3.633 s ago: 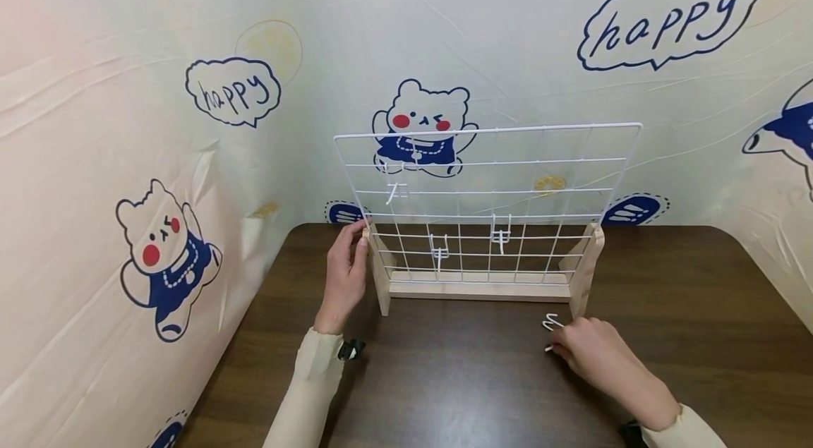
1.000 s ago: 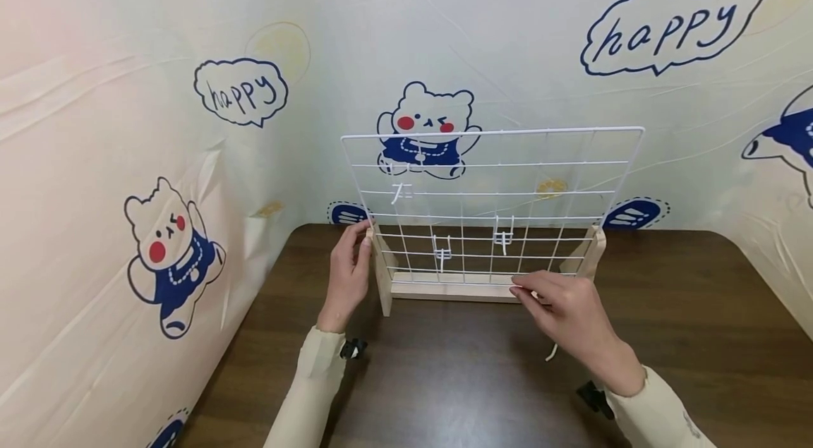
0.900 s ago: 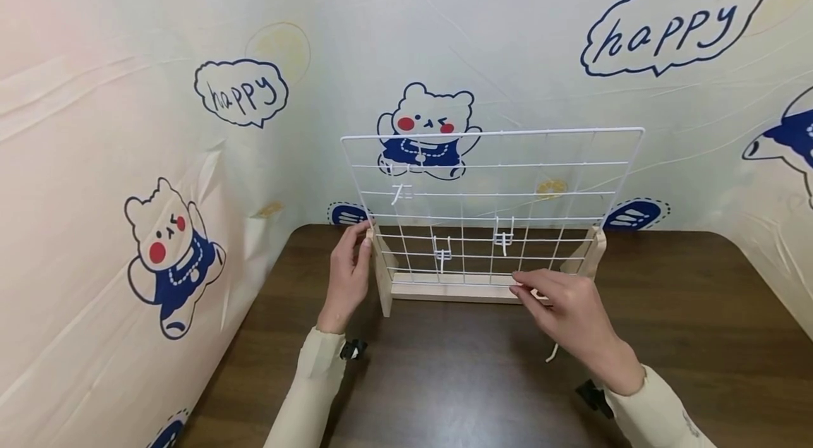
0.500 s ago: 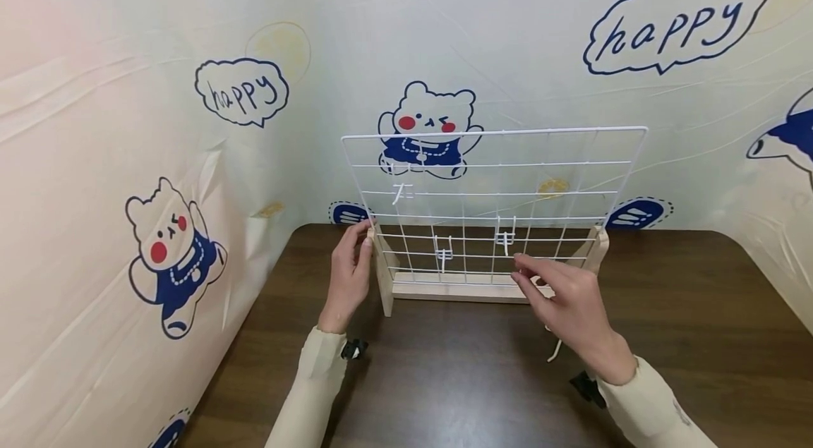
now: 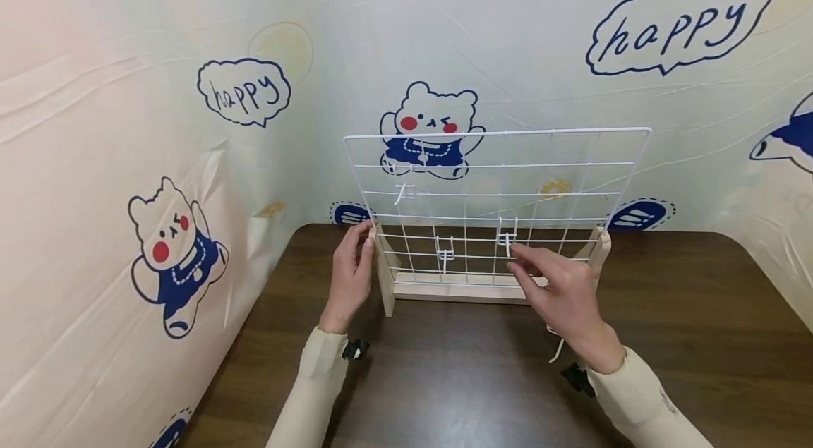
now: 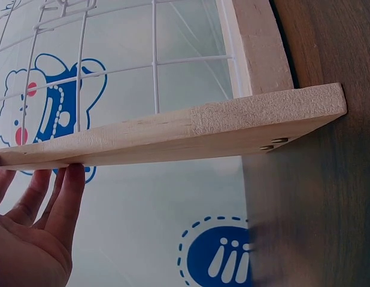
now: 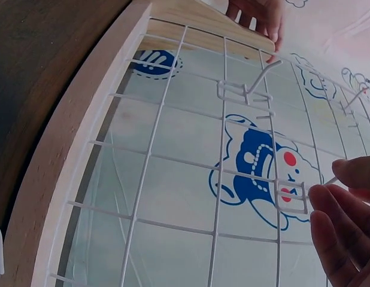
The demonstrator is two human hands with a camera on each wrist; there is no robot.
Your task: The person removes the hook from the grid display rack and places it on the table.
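A white wire grid panel (image 5: 495, 132) stands tilted in a wooden stand (image 5: 383, 275). My left hand (image 5: 348, 282) grips the stand's left upright; in the left wrist view its fingers (image 6: 71, 191) lie against the upright's outer side. Three white wire hooks hang on the grid. Thumb and forefinger of my right hand (image 5: 562, 286) pinch the prong of the rightmost hook (image 7: 305, 200). Lower left of it hangs a second hook (image 5: 446, 255), and a third hook (image 5: 401, 192) is higher up at the left.
A loose white hook (image 5: 556, 350) lies on the dark wooden table (image 5: 444, 377), partly hidden under my right hand. Behind the table hangs a pale cloth (image 5: 533, 25) printed with cartoon bears. The stand's right upright (image 5: 600, 250) is partly visible beyond my right hand.
My right hand has left the loose hook on the table, passed the grid's lower edge and risen to the rightmost hook, whose prong it now pinches. The left hand stays on the upright.
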